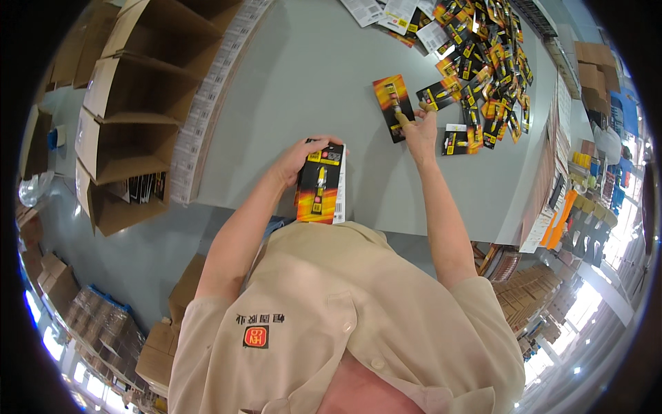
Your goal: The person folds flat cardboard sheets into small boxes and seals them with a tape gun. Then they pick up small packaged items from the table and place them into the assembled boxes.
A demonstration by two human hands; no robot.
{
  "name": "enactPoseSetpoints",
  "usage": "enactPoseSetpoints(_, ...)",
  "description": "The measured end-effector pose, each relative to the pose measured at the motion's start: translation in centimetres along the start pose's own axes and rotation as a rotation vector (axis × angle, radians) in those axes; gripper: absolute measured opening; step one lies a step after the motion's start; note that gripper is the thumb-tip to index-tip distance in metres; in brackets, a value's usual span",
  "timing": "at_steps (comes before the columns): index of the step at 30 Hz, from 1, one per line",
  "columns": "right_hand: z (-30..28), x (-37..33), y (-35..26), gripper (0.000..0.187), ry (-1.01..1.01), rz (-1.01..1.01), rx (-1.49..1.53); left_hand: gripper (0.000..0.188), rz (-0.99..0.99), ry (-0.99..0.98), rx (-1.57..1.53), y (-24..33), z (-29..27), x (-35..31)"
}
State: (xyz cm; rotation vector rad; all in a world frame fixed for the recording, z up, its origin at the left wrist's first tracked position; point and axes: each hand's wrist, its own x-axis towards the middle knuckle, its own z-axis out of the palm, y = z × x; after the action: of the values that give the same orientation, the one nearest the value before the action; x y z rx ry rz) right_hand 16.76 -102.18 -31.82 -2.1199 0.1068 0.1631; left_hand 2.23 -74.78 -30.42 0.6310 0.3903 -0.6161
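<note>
My left hand is wrapped round the upper end of a stack of blister cards, upright against my body at the table's near edge. The front card is black and orange with a slim yellow-and-black tube. Farther off to the right, my right hand grips a single blister card of the same kind, thumb on its face. Its fingertips also come close to another card; whether they touch it I cannot tell. Just right of that hand lies another loose card.
A heap of similar cards covers the far right of the grey table. Some show white backs. Along the left side stand open cardboard boxes, the nearest holding several cards. Stacked cartons are on the floor behind.
</note>
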Motion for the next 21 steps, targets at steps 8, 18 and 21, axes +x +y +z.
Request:
enactPoseSetpoints(8, 0.3, -12.6, -5.9, 0.035, -0.559, -0.818, -0.185, 0.039, -0.034, -0.001, 0.053, -0.1, 0.4, -0.3)
enactPoseSetpoints(18, 0.9, -12.9, -10.4, 0.047, -0.224, -0.02, -0.363, 0.036, 0.055, 0.133, 0.259, 1.1, 1.9, -1.1)
enactPoseSetpoints(21, -6.4, -5.9, -6.8, 0.035, 0.169, 0.14, -0.684, 0.031, 0.022, 0.168, 0.186, 1.1, 1.7, -1.4)
